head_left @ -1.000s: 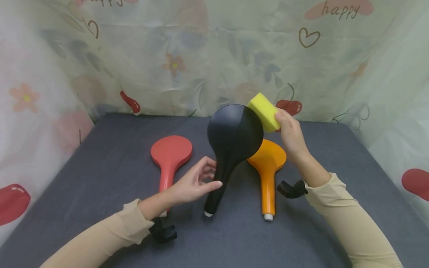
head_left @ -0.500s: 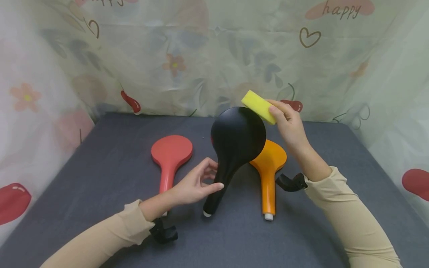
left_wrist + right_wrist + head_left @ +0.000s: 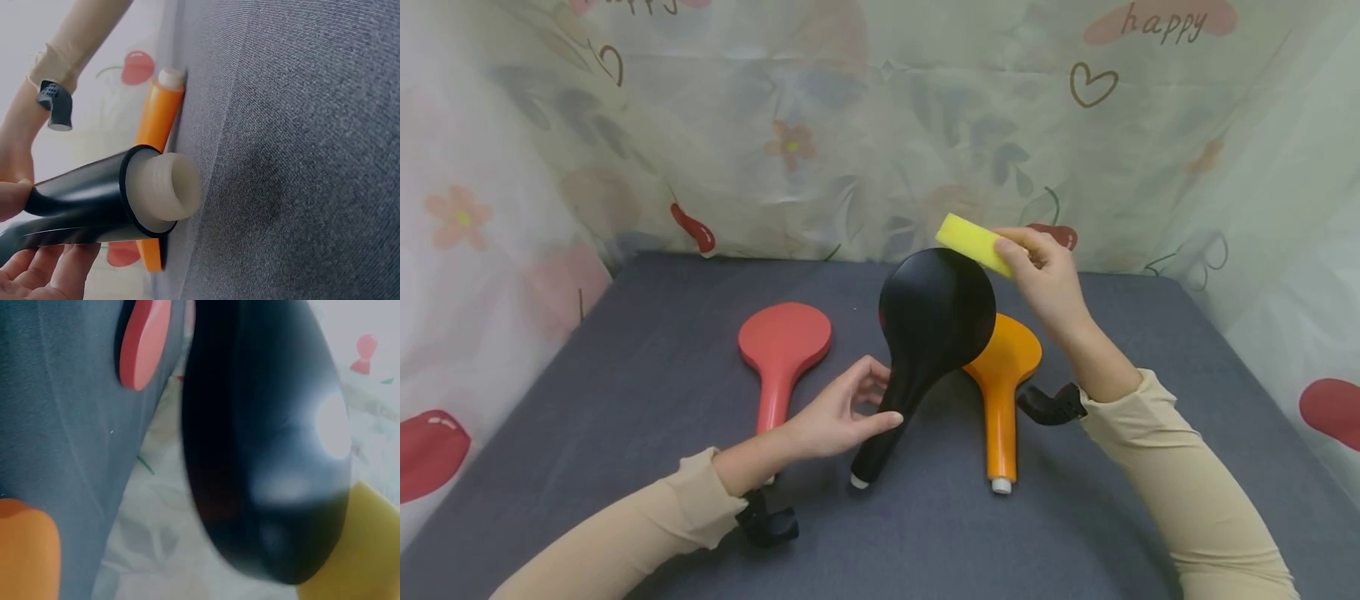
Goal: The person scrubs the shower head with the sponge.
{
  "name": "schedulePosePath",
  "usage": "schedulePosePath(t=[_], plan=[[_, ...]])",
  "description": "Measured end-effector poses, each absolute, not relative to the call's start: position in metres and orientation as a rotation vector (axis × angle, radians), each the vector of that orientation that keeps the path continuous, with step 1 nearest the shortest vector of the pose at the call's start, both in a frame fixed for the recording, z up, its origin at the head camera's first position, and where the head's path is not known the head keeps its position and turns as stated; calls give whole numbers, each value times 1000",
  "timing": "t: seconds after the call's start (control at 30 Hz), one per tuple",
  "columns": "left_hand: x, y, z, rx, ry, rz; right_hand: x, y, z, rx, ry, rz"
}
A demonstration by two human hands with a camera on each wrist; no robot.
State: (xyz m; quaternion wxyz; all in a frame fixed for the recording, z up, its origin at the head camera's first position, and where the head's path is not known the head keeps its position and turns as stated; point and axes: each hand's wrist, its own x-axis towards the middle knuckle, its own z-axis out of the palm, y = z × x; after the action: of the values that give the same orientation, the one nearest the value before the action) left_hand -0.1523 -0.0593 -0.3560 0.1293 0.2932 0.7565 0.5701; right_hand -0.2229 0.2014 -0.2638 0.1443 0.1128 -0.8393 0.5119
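Observation:
My left hand point(image 3: 838, 412) grips the handle of a black handheld shower head point(image 3: 936, 308), which leans to the right above the table in the head view. Its pale threaded end point(image 3: 177, 186) points towards the camera in the left wrist view. In my right hand point(image 3: 1051, 279) a yellow sponge point(image 3: 973, 243) is pinched between thumb and fingers. The sponge lies along the upper right rim of the black head, seemingly touching it. In the right wrist view, the black head covers part of the sponge point(image 3: 362, 556).
A red shower head point(image 3: 785, 333) lies at left, its handle partly behind my left arm. On the right lies an orange one point(image 3: 1000, 400), its head partly hidden by the black one. Dark cloth covers the table point(image 3: 647, 333). A printed curtain point(image 3: 880, 142) encloses the back and sides.
The sponge has moved left onto the top rim and turned flatter. The black shower head has shifted slightly right and down, tilting further over. The red and orange ones have stayed put.

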Motion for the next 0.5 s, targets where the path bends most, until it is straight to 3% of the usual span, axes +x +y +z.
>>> schedulePosePath(t=[0.3,0.5], plan=[[-151,-55,-359,843,2242,1653,-217,185,-255,400,-2439,1340],[-149,-54,-360,827,2250,1648,-223,186,-248,304,-2499,1303]])
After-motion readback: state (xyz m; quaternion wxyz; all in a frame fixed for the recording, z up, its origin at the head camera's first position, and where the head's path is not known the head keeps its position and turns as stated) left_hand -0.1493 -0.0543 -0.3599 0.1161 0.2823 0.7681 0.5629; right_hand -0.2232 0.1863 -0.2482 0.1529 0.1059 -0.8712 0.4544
